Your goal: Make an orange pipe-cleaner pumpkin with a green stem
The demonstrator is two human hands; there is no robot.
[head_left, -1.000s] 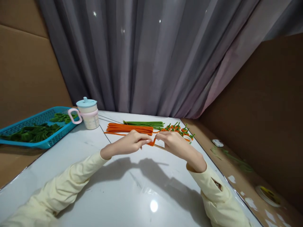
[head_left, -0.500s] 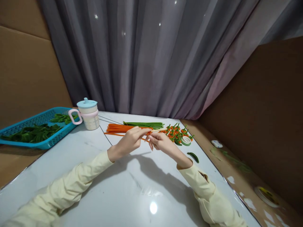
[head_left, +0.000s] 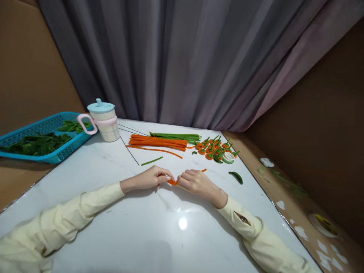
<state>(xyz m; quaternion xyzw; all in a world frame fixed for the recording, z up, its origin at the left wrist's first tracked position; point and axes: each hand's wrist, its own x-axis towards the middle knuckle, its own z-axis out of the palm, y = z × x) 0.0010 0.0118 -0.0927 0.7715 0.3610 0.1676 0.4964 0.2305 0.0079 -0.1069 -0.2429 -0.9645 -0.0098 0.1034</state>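
Note:
My left hand (head_left: 152, 177) and my right hand (head_left: 195, 181) rest low on the white table (head_left: 159, 227), fingertips meeting. Both pinch one orange pipe cleaner (head_left: 172, 182), which is partly coiled between them; its free end pokes out behind my right hand. A thin stick seems to lie under my right fingers, mostly hidden. Behind the hands lie a bundle of orange pipe cleaners (head_left: 157, 142), a bundle of green ones (head_left: 176, 135) and a short green piece (head_left: 152, 161).
Several small orange-and-green finished pieces (head_left: 212, 147) and a roll of tape (head_left: 228, 157) sit at the back right, a green leaf shape (head_left: 236, 176) nearer. A lidded cup (head_left: 104, 121) and a blue basket (head_left: 61, 151) of green pieces stand left. Cardboard walls and a curtain enclose the table.
Both hands came down from above the orange bundle toward me and now rest on the table, still holding the orange pipe cleaner. The camera tilted slightly.

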